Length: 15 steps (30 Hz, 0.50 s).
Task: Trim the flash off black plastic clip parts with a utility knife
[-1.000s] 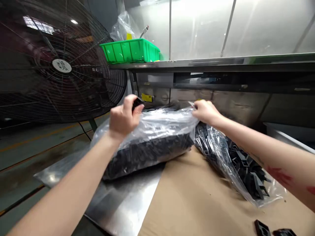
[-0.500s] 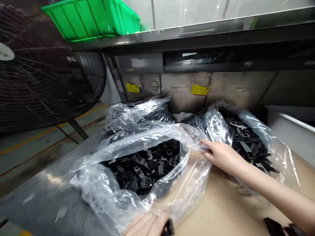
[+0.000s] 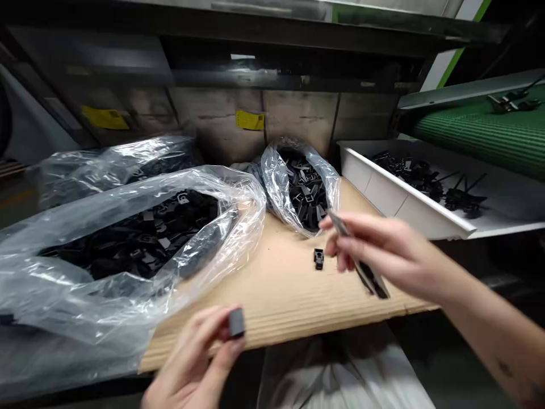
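Note:
My left hand [image 3: 193,363] is low at the front edge, fingers pinched on a small dark plastic block [image 3: 237,322]. My right hand [image 3: 378,253] hovers over the cardboard sheet [image 3: 281,289], fingers closed on a thin black strip-shaped part [image 3: 361,267] that slants down to the right. A single small black part [image 3: 318,258] lies on the cardboard just left of the right hand. A big open clear bag of black plastic parts [image 3: 128,238] lies at the left. A smaller open bag of parts [image 3: 304,187] stands behind the right hand.
A white tray [image 3: 404,199] holding black parts sits at the right, with a green conveyor belt [image 3: 481,130] behind it. A third bag [image 3: 114,162] lies at the back left. Metal panels with yellow labels [image 3: 250,120] form the back wall under a shelf.
The view swung right and down. My right hand left the bag's rim and now holds a black strip over the cardboard. My left hand rose into view with its small block.

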{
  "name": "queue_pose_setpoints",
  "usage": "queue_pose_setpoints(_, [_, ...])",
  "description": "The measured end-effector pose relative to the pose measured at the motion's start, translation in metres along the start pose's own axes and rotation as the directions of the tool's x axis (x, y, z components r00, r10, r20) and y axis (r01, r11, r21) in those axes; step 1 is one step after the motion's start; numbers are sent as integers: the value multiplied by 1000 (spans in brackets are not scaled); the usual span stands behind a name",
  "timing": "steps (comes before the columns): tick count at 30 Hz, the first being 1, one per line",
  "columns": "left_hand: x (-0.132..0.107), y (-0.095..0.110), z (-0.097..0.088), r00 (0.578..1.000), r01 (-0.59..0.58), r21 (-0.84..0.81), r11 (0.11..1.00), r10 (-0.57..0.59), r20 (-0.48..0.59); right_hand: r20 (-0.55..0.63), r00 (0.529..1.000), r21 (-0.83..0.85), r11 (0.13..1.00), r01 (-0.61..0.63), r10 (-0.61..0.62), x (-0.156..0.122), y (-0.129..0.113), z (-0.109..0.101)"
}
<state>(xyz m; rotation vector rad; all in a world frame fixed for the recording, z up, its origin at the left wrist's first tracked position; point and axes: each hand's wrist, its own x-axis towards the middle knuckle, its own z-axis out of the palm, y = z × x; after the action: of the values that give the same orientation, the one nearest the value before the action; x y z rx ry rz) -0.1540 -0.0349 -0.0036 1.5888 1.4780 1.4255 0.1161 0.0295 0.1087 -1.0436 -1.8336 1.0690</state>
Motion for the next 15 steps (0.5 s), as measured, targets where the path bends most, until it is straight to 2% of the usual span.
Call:
queue_pose_setpoints(1, [-3,15,22,998,41,-74,996,-38,43,-11,996,206,975,-83,87,-16,11,3])
queue_pose_setpoints(4, [0,48,75,956,199,-283,938,-122,268,-4,984,365,916,-166,180,-53,48,16])
queue_pose_setpoints(7, [8,61,107,836,408,-392,824,-165,523,-68,961,443,871,-212,268,-78,78,25])
queue_pose_setpoints(9, [11,61,120,770,477,-400,782,-153,620,-160,939,438,875,-208,303,-93,90,27])
queue_pose_setpoints(12, [13,56,134,748,497,-417,761,-132,651,-327,896,350,919,-182,302,-113,97,25])
queue_pose_setpoints(15, [10,52,142,789,469,-425,774,-151,595,-459,866,176,976,-130,198,-125,97,26])
